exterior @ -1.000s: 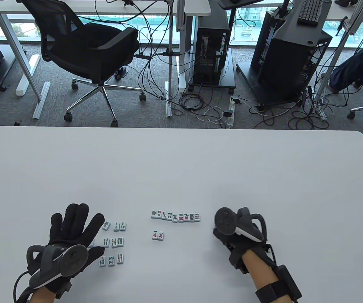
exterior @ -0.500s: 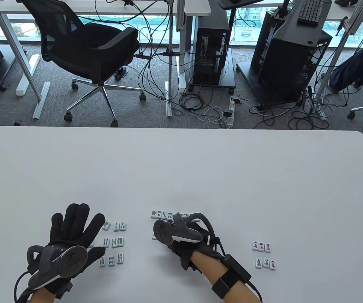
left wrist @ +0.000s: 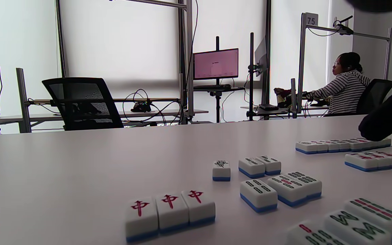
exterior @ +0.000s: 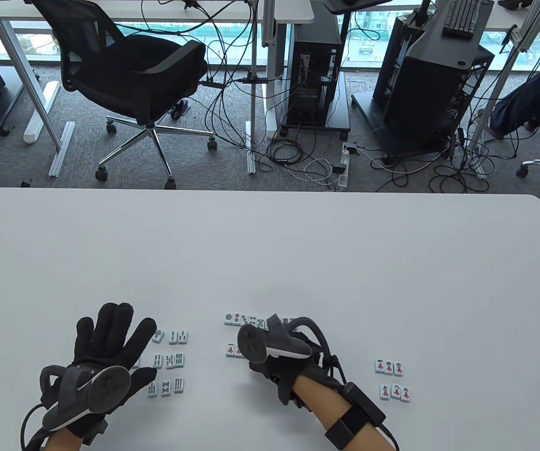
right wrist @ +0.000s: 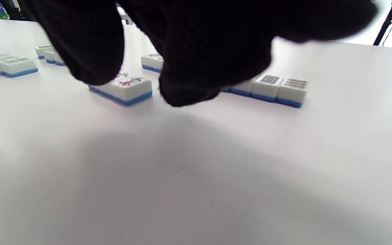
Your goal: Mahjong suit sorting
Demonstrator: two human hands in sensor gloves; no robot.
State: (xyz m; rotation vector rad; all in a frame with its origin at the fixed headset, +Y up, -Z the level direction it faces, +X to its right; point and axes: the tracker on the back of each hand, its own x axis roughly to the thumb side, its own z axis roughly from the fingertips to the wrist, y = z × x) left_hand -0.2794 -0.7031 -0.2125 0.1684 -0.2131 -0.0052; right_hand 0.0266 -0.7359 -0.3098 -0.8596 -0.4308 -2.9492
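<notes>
I am looking into an office turned data-collection lab. A black mesh office chair (exterior: 129, 70) is standing on grey carpet behind the white bench (exterior: 270, 244), computer towers (exterior: 314, 70) are sitting on wheeled carts amid tangled floor cables (exterior: 298, 159), and a monitor (left wrist: 215, 64) is glowing pink (a seated person (left wrist: 344, 85) is working nearby) beside metal frames carrying cameras.

Black office chair (exterior: 129, 70) stands behind white table (exterior: 270, 244).
</notes>
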